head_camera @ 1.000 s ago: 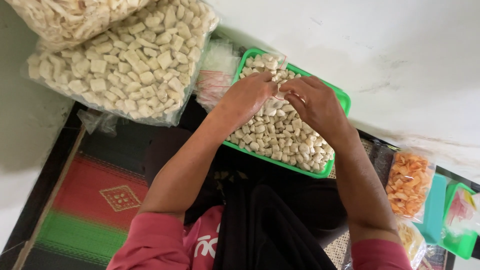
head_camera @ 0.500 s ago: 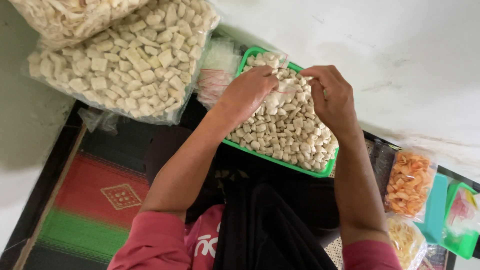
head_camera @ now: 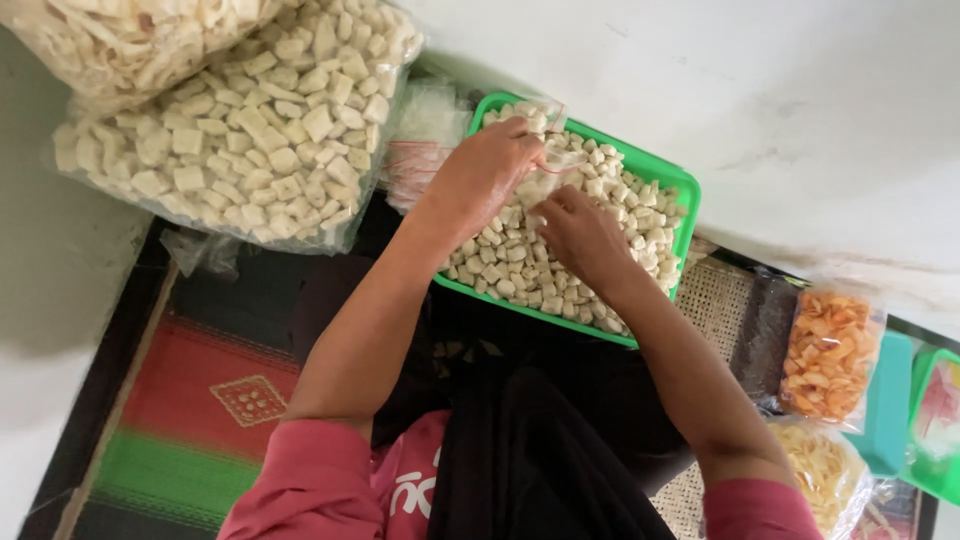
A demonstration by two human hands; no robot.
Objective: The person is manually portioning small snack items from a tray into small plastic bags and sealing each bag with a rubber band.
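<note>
Crackers, pale and cube-shaped, fill the green tray, and over its middle the left hand pinches a small clear plastic bag by the mouth while the right hand, fingers curled shut among the pieces at 5 o'clock from the bag, digs into the heap. Free tray shows only at the 3 o'clock rim; at 9 o'clock a big bag of crackers crowds the tray's edge, and a packet of orange chips lies well apart at 4 o'clock.

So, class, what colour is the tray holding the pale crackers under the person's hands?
Bright green: the tray, seen best in the head view.
</note>
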